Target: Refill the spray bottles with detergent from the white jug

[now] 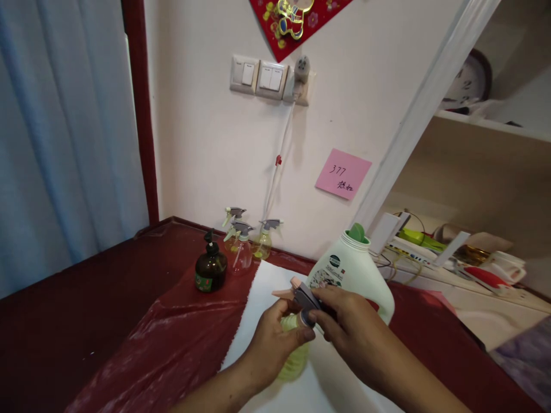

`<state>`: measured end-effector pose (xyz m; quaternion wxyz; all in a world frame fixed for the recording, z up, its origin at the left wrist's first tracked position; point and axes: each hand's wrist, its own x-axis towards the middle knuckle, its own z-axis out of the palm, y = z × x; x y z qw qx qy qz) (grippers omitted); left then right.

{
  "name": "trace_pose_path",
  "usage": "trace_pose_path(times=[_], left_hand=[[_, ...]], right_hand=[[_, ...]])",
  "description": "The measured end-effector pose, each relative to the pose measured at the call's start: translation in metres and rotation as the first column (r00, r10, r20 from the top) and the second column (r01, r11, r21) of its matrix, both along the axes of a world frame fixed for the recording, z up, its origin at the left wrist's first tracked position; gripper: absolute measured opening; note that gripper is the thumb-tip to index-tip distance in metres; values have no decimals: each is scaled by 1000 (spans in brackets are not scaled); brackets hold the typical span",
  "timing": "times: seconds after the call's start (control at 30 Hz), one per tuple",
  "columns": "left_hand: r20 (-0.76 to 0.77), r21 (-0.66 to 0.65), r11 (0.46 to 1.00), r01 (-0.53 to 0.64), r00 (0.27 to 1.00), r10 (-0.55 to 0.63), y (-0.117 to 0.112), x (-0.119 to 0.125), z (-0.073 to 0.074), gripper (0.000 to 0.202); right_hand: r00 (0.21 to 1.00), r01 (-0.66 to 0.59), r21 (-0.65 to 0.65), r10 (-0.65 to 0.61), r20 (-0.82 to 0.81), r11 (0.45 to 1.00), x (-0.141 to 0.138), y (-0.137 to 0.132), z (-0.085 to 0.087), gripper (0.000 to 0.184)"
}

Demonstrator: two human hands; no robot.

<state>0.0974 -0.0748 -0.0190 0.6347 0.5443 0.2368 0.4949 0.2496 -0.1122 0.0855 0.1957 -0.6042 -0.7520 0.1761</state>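
Observation:
My left hand (275, 338) is wrapped round a small clear spray bottle (295, 358) filled with yellow-green liquid, low in the middle of the view. My right hand (350, 327) is closed on the bottle's grey trigger head (303, 295), which has a pink nozzle pointing left. Both hands are over a white sheet (267, 287) on the table. A big white detergent jug (355, 269) with a green cap stands just behind my right hand.
A brown pump bottle (210, 267) and three small spray bottles (243, 241) stand by the wall. Red plastic (172, 338) covers the dark red table. A shelf on the right holds cluttered items (451, 252). A blue curtain (64, 132) hangs on the left.

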Motion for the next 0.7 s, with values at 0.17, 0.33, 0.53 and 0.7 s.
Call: trace_pose_path(times=[0.17,0.33,0.53,0.7], left_hand=[[-132,85,993,85,989,-73,0,-9,8,34],[-106,-29,999,15,994,-18,-4,-2,13,55],[-19,-28,1000,10,1000,-10,1,2,8,40],[-59,106,981,162,986,-156,6,-10,6,33]], right_hand=[[1000,8,-2,-8,-1,1000,2,-2,3,18],[1000,19,-9,-18,17,1000,0,-3,3,19],[999,26,1,-26,47,1000,-2,-3,3,16],[1000,8,-10,-8,14,1000,-1,-3,2,18]])
